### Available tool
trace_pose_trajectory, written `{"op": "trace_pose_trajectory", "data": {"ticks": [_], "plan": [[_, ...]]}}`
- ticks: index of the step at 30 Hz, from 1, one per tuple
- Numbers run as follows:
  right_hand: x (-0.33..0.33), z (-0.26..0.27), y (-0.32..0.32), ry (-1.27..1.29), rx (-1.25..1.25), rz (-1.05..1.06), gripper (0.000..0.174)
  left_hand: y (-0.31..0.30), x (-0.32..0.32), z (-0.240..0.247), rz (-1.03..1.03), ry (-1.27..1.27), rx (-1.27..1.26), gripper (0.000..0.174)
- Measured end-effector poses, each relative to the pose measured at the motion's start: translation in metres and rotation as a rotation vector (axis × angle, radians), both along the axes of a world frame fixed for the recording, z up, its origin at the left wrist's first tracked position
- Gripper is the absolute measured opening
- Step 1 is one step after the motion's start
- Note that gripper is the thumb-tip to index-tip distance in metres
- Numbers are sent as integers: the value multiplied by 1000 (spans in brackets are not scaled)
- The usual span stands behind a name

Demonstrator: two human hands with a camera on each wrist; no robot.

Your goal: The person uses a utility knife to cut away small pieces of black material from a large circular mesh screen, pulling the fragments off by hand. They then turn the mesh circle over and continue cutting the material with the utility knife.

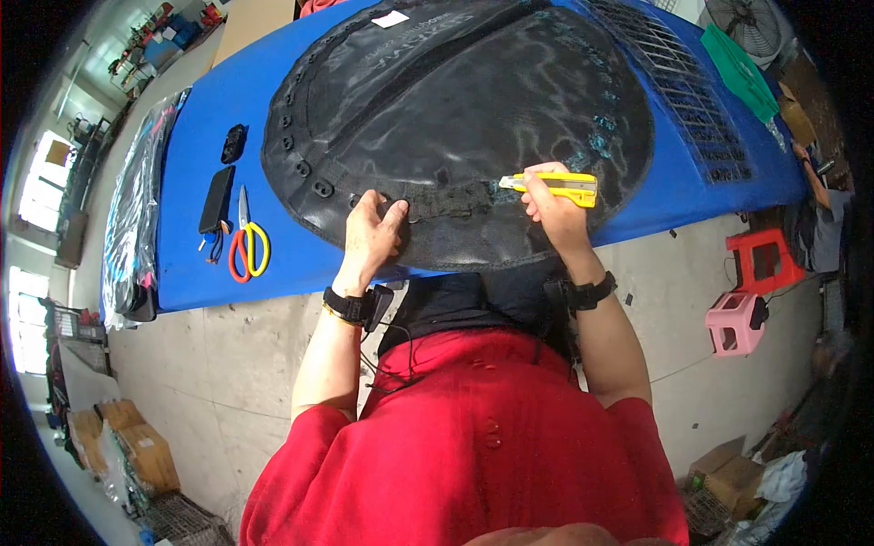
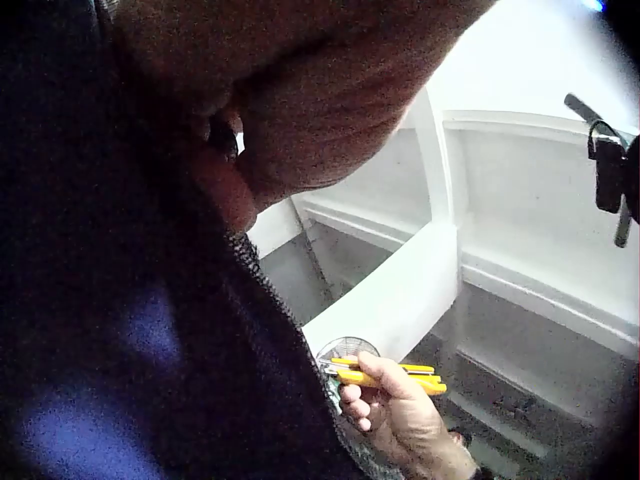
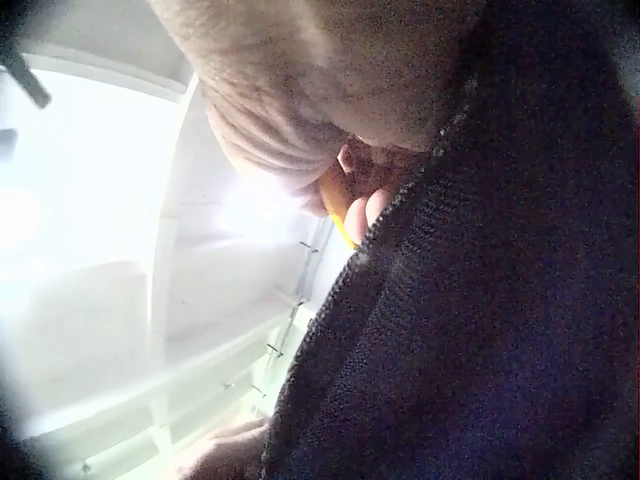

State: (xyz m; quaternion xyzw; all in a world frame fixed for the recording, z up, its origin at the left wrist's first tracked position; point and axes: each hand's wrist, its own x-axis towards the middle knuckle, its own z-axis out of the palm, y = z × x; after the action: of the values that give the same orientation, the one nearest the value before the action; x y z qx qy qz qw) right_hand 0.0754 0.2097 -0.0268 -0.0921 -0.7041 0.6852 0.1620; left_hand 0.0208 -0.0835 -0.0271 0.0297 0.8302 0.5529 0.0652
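A round black mesh mat [image 1: 510,118] with loops along its left edge lies over a blue surface. On its near part runs a frayed black fabric strip [image 1: 446,202]. My left hand [image 1: 371,238] pinches the strip's left end between thumb and fingers. My right hand [image 1: 557,211] grips a yellow utility knife [image 1: 574,189], its blade pointing left, close to the strip's right end. In the left wrist view the same knife [image 2: 425,380] shows beyond the dark cloth, held in the right hand [image 2: 405,420]. The right wrist view catches only a sliver of yellow handle [image 3: 337,205] under the fingers.
Red-and-yellow scissors [image 1: 244,244], a black phone-like slab [image 1: 217,198] and a small black item [image 1: 234,143] lie left of the mat. Plastic-wrapped goods [image 1: 141,214] line the blue table's [image 1: 300,264] left edge. A black grid strip [image 1: 683,91] lies at right. Red [image 1: 765,259] and pink stools [image 1: 734,324] stand on the floor.
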Motion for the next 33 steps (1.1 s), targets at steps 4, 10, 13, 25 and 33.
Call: {"op": "trace_pose_trajectory", "data": {"ticks": [4, 10, 13, 25, 33], "plan": [[0, 5, -3, -22, 37, -26, 15, 0, -3, 2, 3, 5, -26, 36], [-1, 3, -4, -19, 26, -35, 16, -2, -1, 3, 49, 7, 41, 32], [0, 3, -4, -18, 7, -16, 17, -2, -6, -5, 72, 2, 147, 27], [-1, 3, -3, -36, 48, -17, 17, -1, -5, 9, 57, 134, -157, 25], [3, 11, -3, -100, 82, -3, 19, -13, 24, 43, -118, -135, -90, 27]]}}
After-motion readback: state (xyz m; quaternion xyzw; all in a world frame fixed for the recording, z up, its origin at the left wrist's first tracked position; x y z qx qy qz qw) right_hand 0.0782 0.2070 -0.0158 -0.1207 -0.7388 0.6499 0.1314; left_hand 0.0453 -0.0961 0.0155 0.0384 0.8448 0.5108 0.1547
